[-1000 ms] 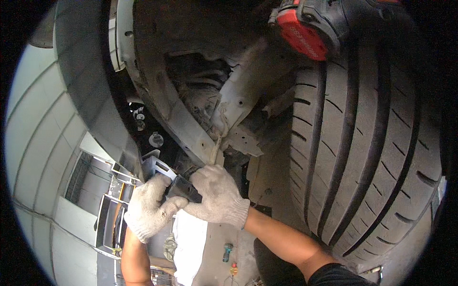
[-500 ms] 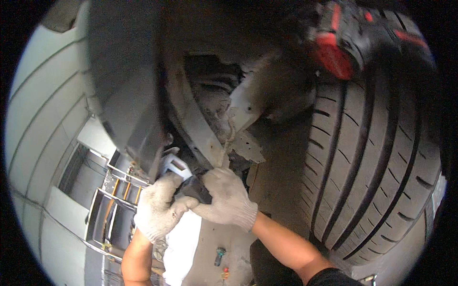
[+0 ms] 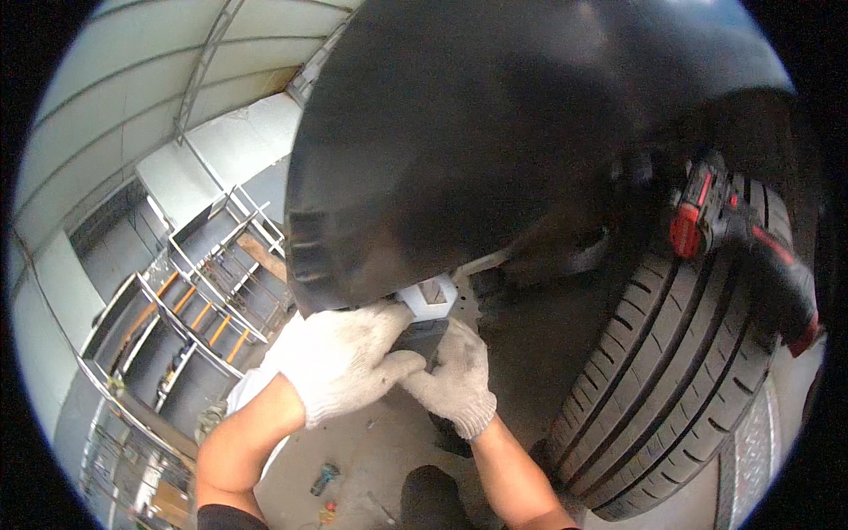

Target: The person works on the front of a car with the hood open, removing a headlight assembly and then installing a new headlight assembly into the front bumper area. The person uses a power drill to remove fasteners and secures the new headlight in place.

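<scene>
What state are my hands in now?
Left hand: by the black panel, grip cannot be told.
Right hand: partly closed, holding the dark part.

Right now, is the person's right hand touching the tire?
Apart: the head view shows a clear, dark gap between the right hand and the tire.

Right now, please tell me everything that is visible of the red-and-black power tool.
The red-and-black power tool rests atop the dark, grooved rubber tyre; nobody holds it. Its housing looks plastic, with red strips and a rounded red cap at its left. The black handle slants down rightward to a base with red trim.
</scene>
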Tool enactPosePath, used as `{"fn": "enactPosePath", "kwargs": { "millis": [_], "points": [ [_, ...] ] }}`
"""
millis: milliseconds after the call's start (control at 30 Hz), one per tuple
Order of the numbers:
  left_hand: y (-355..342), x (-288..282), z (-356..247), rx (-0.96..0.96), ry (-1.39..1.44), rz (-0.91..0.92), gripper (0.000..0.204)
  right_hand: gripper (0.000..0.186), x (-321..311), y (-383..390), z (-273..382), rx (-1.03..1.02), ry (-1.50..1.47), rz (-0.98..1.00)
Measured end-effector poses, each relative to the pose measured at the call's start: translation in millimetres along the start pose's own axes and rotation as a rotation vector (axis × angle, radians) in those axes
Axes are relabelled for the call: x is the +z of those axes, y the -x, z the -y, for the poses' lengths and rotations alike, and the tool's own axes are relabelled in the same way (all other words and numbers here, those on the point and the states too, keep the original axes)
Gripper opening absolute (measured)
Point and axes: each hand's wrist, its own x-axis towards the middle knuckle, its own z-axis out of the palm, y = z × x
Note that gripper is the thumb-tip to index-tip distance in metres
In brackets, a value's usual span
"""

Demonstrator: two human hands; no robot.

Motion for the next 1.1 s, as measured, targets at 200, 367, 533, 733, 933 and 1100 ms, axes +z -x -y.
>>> {"fn": "enactPosePath", "kwargs": {
  "millis": [200, 367, 533, 733, 933, 1100],
  "points": [
    [-3.5, 7.3, 16.4, 0.056, 0.08, -0.028, 0.037, 0.047, -1.0, -1.0, 17.2, 0.221, -0.196, -0.002],
    [4.2, 16.9, 26.1, 0.074, 0.099, -0.049, 0.038, 0.022, 0.0, 0.4, 32.4, 0.301, -0.013, -0.041],
    [40.6, 35.4, 35.6, 0.241, 0.201, -0.704, 0.037, 0.034, -1.3, 1.3, 32.8, 0.353, -0.217, -0.004],
    [94.3, 124.8, 27.9, -0.104, 0.876, -0.463, 0.021, 0.044, -3.3, 6.5, 41.3, 0.382, -0.185, 0.036],
    [76.7, 170.1, 15.2, -0.215, 1.165, -0.345, 0.02, 0.051, -10.9, -1.8, 61.8, 0.354, 0.076, 0.002],
    [68.5, 153.5, 12.2, -0.198, 1.443, -0.298, 0.017, 0.043, -18.8, -11.3, 75.2, 0.497, 0.08, 0.068]
  ]
}}
